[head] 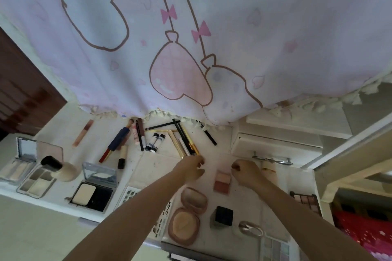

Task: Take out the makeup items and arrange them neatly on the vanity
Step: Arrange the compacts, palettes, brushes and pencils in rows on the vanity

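A pale cloth printed with pink bows and balloon shapes hangs over the back of the white table, its fringe brushing the far row of makeup. From the head camera, the only view, pencils and tubes lie crisscrossed in a loose pile under the fringe, open compacts sit along the near left edge, and a round powder compact and a black cube jar lie nearer the person. The left hand reaches to the near end of the pile, fingers curled; its grip seems to pinch a gold pencil, though the contact is too blurred to be sure. The right hand hovers curled just beside a small blush palette, apparently holding nothing (the palm is turned away). The risk I judge: drawing one pencil from the tangled pile could roll its neighbours apart, or snag the fringe and drag items along.
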`<state>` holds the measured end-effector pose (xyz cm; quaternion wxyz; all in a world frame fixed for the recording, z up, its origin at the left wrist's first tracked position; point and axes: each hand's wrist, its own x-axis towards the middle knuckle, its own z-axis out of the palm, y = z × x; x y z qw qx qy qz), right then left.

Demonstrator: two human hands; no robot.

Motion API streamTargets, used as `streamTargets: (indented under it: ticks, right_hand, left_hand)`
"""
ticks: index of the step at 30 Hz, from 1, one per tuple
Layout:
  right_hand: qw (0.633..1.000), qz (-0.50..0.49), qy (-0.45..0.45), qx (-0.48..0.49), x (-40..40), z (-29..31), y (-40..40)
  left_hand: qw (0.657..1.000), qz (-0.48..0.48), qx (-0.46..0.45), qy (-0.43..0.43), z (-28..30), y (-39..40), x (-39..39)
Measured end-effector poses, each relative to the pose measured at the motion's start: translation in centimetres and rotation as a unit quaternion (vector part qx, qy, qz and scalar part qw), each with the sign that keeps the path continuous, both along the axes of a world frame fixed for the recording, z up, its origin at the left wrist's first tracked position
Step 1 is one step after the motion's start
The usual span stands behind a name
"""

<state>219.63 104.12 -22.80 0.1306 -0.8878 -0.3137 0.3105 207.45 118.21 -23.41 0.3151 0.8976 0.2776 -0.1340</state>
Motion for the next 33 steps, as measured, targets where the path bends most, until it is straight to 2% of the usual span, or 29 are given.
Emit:
streamTargets:
  ticks: [4,11,15,19,24,26,30,33]
  right_hand:
    - [0.998,0.051,-0.016,0.017,-0.9,1.5,0.2]
    - [0.984,0.167,-0.057,0.039,-2.6,6.2,2.7]
    - [0.950,0.246,-0.158,0.109,-4.0,9.0,6.3]
    - [0.920,0.288,-0.248,0.096,-5.7,9.2,10.6]
    - [0.929,0.249,-0.266,0.065,-7.6,6.3,17.5]
    - [0.935,0.224,-0.271,0.055,-8.3,4.7,19.6]
    - [0.959,0.155,-0.234,0.050,-9.0,2.7,21.7]
    - [0.963,0.089,-0.244,0.070,-9.0,1.7,21.2]
  left_hand:
    - [0.997,0.031,0.067,-0.032,1.5,1.2,-2.2]
    - [0.975,0.075,0.205,0.043,5.3,2.9,-7.8]
    - [0.947,0.087,0.308,0.036,7.3,5.6,-9.9]
    - [0.932,0.088,0.352,-0.018,8.2,9.4,-11.7]
    - [0.930,0.022,0.364,-0.052,6.4,16.9,-13.2]
    - [0.947,-0.005,0.319,-0.043,6.2,19.3,-13.2]
    - [0.954,-0.048,0.297,0.001,4.6,23.0,-13.1]
    - [0.951,-0.085,0.297,-0.012,3.0,24.6,-12.2]
